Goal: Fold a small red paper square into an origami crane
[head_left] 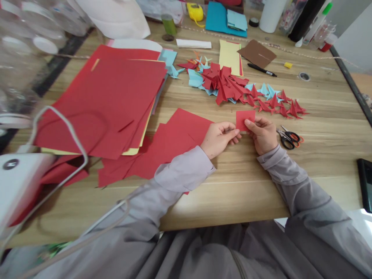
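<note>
Both of my hands hold a small red paper square (245, 118) just above the wooden table (232, 186). My left hand (218, 137) pinches its lower left edge with closed fingers. My right hand (263, 133) grips its lower right corner, thumb on top. Beyond the square lies a heap of folded red and light blue paper figures (232, 87). A loose spread of red paper sheets (171, 145) lies under my left forearm.
A big stack of red sheets (107, 100) covers the table's left. Scissors (288, 137) lie right of my right hand. A black pen (261, 69), yellow paper (229, 57) and brown paper (256, 53) sit farther back. A dark device (366, 186) is at the right edge.
</note>
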`<state>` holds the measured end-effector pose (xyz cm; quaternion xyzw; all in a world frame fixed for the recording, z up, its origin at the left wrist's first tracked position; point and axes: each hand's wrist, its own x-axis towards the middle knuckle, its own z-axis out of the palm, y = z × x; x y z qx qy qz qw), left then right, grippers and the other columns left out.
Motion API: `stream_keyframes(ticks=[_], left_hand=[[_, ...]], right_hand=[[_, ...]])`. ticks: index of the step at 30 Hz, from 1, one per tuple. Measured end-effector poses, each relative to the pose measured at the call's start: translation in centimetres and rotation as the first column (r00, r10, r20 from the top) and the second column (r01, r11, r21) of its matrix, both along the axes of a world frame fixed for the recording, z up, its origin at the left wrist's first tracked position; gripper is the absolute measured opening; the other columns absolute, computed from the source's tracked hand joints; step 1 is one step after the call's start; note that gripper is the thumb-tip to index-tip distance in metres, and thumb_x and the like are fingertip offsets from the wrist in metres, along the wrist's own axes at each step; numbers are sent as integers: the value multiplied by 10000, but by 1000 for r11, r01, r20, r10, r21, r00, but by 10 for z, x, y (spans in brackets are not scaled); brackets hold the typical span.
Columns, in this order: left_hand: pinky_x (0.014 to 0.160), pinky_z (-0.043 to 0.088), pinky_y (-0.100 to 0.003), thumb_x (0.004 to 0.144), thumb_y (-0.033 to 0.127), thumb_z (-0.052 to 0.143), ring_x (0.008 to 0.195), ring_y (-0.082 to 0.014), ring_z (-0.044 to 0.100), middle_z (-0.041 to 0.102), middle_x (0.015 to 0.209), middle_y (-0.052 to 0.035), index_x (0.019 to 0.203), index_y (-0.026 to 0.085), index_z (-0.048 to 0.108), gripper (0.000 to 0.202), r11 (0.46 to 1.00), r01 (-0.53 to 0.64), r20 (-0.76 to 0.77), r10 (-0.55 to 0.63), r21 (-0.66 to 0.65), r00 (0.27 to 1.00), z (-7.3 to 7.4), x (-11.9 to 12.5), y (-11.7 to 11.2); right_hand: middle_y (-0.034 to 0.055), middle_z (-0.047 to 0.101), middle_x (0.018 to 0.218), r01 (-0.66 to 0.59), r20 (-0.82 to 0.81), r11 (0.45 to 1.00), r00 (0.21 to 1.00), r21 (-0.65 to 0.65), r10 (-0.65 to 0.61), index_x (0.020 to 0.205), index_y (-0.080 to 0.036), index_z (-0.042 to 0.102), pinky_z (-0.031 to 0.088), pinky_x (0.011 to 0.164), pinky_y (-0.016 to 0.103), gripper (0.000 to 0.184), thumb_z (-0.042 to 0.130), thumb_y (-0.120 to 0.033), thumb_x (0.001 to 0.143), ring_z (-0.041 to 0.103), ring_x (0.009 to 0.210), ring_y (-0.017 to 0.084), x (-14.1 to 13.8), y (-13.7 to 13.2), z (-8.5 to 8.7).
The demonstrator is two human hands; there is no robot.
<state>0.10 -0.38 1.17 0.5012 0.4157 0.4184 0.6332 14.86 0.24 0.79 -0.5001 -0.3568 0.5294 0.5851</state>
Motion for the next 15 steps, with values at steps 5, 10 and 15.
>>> stream_keyframes(ticks=[5,10,15], left_hand=[[521,477,-224,745,229,659,517,-93,589,663,623,-30,663,129,582,150,1000,11,14,-11,4,1000,0,0,-2],[520,476,-225,740,250,680,499,-90,576,646,582,-14,713,121,616,146,1000,-5,1,5,20,1000,0,1,-4],[517,480,-228,752,279,686,488,-92,576,654,579,-28,640,126,593,211,1000,6,-50,-6,17,999,1,0,-2]], right_hand=[[-27,695,637,-28,22,1000,999,-2,28,664,-190,669,452,453,212,331,872,-351,457,580,509,83,-2,-2,2],[-24,689,607,-98,23,995,995,11,98,621,-183,668,499,492,239,337,888,-342,421,585,505,95,-6,-7,6],[-29,653,553,-103,53,995,993,19,101,604,-186,659,460,446,230,329,864,-409,476,539,455,84,-5,-7,4]])
